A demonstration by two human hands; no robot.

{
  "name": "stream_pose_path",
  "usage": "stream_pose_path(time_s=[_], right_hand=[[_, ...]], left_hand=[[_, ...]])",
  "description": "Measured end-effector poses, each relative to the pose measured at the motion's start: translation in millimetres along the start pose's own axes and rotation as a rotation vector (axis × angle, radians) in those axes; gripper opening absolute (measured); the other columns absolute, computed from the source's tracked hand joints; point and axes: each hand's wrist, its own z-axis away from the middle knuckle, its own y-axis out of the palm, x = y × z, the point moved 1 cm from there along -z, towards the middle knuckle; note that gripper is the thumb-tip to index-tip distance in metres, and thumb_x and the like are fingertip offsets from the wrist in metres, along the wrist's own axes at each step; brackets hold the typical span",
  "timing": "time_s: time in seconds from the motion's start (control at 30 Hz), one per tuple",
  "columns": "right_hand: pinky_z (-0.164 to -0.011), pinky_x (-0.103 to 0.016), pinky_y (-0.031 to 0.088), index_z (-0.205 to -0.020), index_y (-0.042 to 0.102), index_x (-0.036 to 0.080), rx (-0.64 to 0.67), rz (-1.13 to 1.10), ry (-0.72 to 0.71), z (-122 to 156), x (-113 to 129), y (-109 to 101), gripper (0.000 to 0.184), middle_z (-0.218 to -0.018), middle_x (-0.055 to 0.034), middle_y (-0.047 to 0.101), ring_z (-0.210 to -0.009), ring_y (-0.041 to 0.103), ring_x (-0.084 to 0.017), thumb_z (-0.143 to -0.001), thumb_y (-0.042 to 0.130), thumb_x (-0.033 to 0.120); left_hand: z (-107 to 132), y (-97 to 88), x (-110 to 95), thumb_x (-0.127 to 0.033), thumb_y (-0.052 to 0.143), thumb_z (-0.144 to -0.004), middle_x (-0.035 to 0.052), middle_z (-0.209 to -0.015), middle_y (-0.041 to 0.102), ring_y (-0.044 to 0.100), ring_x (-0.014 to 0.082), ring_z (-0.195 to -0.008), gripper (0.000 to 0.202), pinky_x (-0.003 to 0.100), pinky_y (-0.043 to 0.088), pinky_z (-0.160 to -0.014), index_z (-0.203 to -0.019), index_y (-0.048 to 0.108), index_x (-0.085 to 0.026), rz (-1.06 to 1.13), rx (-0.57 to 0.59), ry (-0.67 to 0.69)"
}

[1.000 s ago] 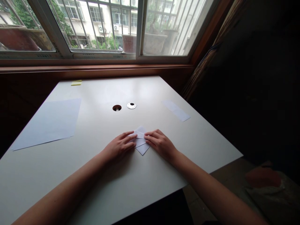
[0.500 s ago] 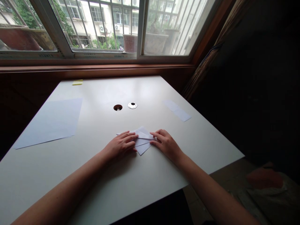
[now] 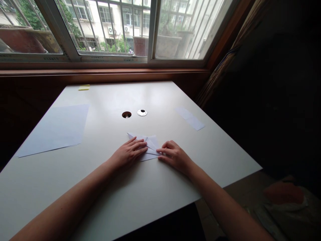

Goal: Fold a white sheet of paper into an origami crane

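Note:
A folded white paper [image 3: 151,143] with pointed corners and layered flaps lies on the white table [image 3: 100,194], between my hands. My left hand [image 3: 130,151] rests flat across its left part, fingers stretched out and pressing on it; that part is hidden beneath the palm. At the paper's right corner, my right hand [image 3: 175,155] has its fingertips and thumb closed in a pinch on the edge. One sharp tip of the paper sticks out beyond the left fingers.
Large white sheets [image 3: 57,129] lie at the left. A narrow paper strip [image 3: 190,118] is on the right. Farther back are a round hole [image 3: 126,114], its metal cover [image 3: 142,112] and a yellow pad [image 3: 84,87]. A barred window stands behind the table.
The folded paper has turned clockwise, its left tip now farther from me and its right end nearer. My right hand has shifted slightly left and closed on the right corner.

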Motion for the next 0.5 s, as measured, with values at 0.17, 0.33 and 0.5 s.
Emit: stream_pose_path(time_s=[0.17,0.33,0.5], right_hand=[[-0.085,-0.041,0.056,-0.123,0.068,0.028,-0.007,0.103,-0.055,0,0,1,0.030,-0.112,-0.0082,0.068,-0.095,0.059,-0.022,-0.094,0.063,0.028],[-0.098,-0.045,0.054,-0.121,0.068,0.029,0.050,0.148,-0.193,-2,10,3,0.029,-0.126,-0.0058,0.067,-0.119,0.057,-0.025,-0.093,0.063,0.024],[-0.104,-0.045,0.051,-0.122,0.068,0.025,0.105,0.111,-0.257,-3,18,2,0.029,-0.127,-0.0065,0.067,-0.136,0.049,-0.026,-0.094,0.060,0.025]], left_hand=[[3,-4.7,5,-0.016,0.042,-0.099,0.0020,-0.142,0.058,0.039,0.0243,-0.144,0.042,0.050,0.034,-0.118,-0.136,0.057,-0.028,0.001,0.003,-0.017],[2,-12.3,3,-0.017,0.048,-0.098,0.0050,-0.137,0.059,0.054,0.0257,-0.119,0.038,0.044,0.050,-0.095,-0.128,0.064,-0.033,-0.071,-0.037,-0.112],[3,-10.0,3,-0.014,0.044,-0.098,0.0090,-0.119,0.062,0.058,0.0210,-0.102,0.042,0.035,0.056,-0.084,-0.134,0.059,-0.030,-0.030,-0.024,-0.154]])
